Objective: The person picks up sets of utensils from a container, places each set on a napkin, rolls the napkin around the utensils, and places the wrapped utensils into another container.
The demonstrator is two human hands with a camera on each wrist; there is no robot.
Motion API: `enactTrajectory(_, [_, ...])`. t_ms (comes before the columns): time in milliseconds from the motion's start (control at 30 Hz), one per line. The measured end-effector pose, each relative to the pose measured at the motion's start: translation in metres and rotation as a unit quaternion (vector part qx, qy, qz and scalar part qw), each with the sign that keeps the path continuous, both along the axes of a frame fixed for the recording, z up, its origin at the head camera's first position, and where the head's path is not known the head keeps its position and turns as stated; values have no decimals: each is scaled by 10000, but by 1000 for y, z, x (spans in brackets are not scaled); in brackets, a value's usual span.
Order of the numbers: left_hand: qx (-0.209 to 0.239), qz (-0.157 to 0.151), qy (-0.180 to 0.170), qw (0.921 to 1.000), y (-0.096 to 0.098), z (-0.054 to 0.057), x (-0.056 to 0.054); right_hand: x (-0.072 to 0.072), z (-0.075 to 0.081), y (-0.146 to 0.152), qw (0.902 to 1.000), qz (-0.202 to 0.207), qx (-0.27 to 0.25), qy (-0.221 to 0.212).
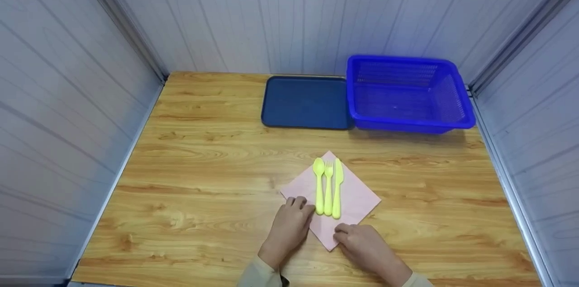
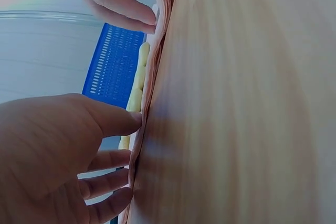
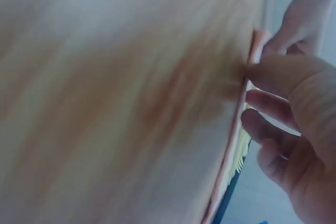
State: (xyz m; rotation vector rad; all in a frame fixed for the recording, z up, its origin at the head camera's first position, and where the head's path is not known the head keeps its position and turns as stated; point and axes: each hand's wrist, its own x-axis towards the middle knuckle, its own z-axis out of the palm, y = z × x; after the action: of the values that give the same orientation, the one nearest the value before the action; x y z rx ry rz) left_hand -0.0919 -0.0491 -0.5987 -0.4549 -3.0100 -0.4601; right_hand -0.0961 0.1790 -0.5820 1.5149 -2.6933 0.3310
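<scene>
A pink paper napkin [image 1: 357, 199] lies on the table as a diamond, one corner towards me. On it, side by side, are a yellow spoon [image 1: 319, 187], a yellow fork [image 1: 328, 187] and a yellow knife [image 1: 337, 187]. My left hand [image 1: 291, 223] rests its fingertips on the napkin's near left edge, close to the spoon handle. At the near right edge, by the front corner, the fingertips of my right hand [image 1: 364, 244] touch the napkin. The left wrist view shows the napkin's layered edge [image 2: 152, 66] beneath the relaxed left fingers.
A dark blue tray [image 1: 307, 102] lies at the back of the wooden table [image 1: 203, 178]. Right beside it stands a blue plastic basket [image 1: 411, 123], near the back right corner. Pale panels [image 1: 226, 16] wall the table at the back and both sides.
</scene>
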Motion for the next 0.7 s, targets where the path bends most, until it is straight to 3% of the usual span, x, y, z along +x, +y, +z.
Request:
enactTrajectory(200, [107, -152, -91, 9998, 2, 0, 0, 0, -2, -1, 9996, 62, 19, 258])
enactTrajectory(433, [268, -155, -169, 9994, -2, 2, -2, 2, 5, -9, 9996, 36, 245, 154])
enactTrajectory(567, [261, -108, -294, 9992, -5, 1, -4, -3, 6, -18, 9980, -4, 427, 472])
enactTrajectory(700, [246, -64, -443, 9987, -7, 0, -3, -11, 4, -22, 9985, -203, 142, 493])
